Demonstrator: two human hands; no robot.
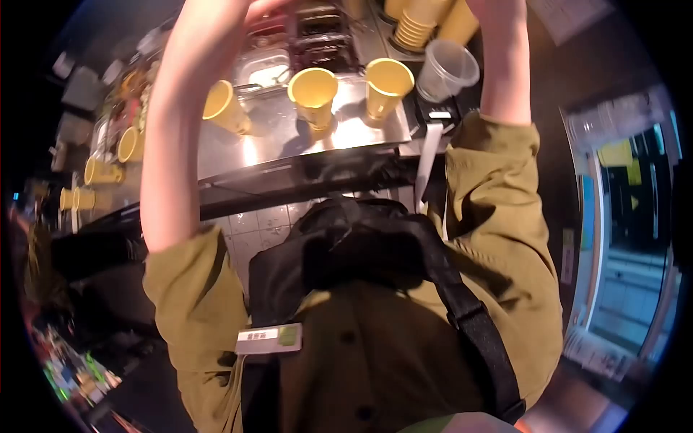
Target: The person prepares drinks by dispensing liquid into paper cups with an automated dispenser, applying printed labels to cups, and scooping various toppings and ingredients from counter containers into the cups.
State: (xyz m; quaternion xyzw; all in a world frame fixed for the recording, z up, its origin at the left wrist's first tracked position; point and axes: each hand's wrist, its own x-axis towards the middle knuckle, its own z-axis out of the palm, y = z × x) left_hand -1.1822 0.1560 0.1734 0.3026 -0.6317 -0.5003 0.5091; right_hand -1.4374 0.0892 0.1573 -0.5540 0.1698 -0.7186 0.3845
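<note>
Yellow, tapered cups (pixel 315 101) stand mouth-up in a row of three on the near part of a shiny metal bench (pixel 281 144), between the person's two forearms. More yellow cups (pixel 416 27) are nested in stacks behind them, close to the right forearm (pixel 505 72). This arm stretches forward past a clear, round plastic tub (pixel 446 72), and its hand is cut off by the top edge. The left forearm (pixel 173 137) also extends forward, passing beside the leftmost cup of the row; only a sliver of the left hand (pixel 264 7) shows, bent inward near rectangular containers with dark contents (pixel 323 47). Whether the fingers of either hand are spread, closed or gripping something cannot be told. Both olive-green sleeves (pixel 498 173) end near the elbows. A pale, rectangular name badge (pixel 268 339) sits on the person's chest, beside a black strap (pixel 469 317).
</note>
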